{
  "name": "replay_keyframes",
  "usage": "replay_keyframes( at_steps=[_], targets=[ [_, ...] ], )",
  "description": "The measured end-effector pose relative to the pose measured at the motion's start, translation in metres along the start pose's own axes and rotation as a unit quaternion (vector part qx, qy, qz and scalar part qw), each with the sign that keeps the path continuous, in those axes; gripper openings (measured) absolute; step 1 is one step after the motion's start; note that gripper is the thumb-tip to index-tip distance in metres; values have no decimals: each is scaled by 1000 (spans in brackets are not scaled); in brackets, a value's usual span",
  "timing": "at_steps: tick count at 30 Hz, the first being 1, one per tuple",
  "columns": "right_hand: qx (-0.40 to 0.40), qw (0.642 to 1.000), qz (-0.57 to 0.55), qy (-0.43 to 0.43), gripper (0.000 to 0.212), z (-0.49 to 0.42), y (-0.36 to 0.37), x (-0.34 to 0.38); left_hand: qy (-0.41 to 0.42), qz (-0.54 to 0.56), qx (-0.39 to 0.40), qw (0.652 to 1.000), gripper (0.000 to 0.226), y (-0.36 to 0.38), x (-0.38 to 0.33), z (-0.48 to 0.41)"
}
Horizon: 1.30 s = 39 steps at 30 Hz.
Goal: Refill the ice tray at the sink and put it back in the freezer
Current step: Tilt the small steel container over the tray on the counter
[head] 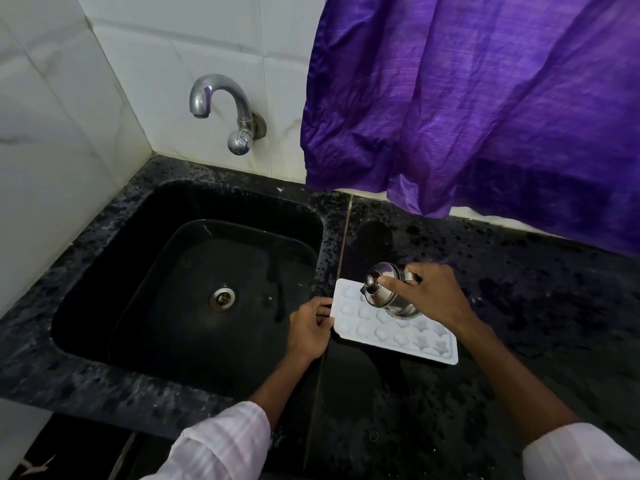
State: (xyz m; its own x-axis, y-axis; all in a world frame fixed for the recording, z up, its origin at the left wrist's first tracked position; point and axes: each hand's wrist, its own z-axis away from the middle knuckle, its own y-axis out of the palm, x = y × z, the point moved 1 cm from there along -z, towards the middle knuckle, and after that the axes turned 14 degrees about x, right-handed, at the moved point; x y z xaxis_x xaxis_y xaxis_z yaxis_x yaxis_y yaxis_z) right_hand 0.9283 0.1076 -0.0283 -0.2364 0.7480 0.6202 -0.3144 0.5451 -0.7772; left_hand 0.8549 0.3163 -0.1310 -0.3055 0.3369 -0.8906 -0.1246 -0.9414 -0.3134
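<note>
White ice tray (415,341), left fingers (320,310) pinching its edge

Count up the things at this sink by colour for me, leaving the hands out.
White: 1, the tray
Steel: 2, the jug and the tap
Purple: 1, the curtain
Black: 2, the sink and the counter
Total: 6

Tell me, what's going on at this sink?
A person seems to be filling a white ice tray that lies on the black counter right of the sink. The left hand pinches the tray's left edge, while the right hand tilts a small lidded steel jug over it. No water runs from the tap.
</note>
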Motion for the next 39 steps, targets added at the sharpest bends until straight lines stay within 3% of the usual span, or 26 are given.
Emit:
replay_keyframes(
  at_steps=[39],
  targets=[
    [54,986,156,-36,61,-22,6,22,-1,17,7,1000,35,0,0,1]
  ],
)
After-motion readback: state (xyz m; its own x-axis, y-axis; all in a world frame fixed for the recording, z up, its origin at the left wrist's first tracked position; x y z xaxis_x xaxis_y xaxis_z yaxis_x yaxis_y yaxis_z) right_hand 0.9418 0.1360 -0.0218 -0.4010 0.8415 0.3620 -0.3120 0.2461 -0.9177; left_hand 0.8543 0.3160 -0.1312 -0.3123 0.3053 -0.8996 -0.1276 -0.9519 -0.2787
